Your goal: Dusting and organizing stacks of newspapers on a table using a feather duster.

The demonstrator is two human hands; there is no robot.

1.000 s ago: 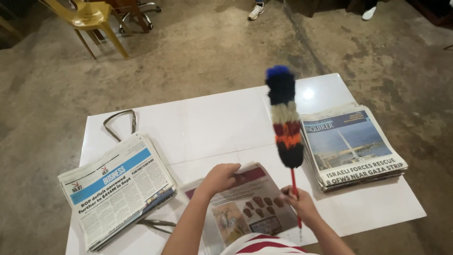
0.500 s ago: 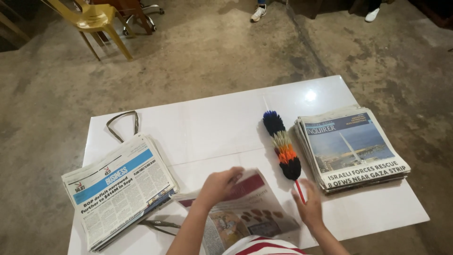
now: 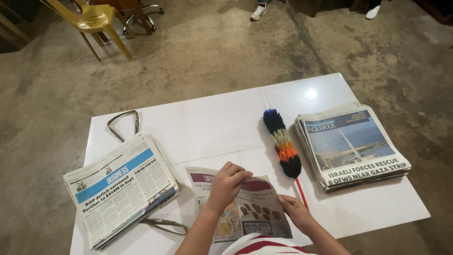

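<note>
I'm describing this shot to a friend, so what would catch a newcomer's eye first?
The multicoloured feather duster lying mid-table, beside the newspaper stack at the right. Near the front edge, the left hand and right hand rest on a single paper.

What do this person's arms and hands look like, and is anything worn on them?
Both forearms are bare, with no sleeves reaching them. The left hand and right hand show no gloves, rings, watch or bracelets. At the bottom edge, a red-and-white striped garment shows.
</note>
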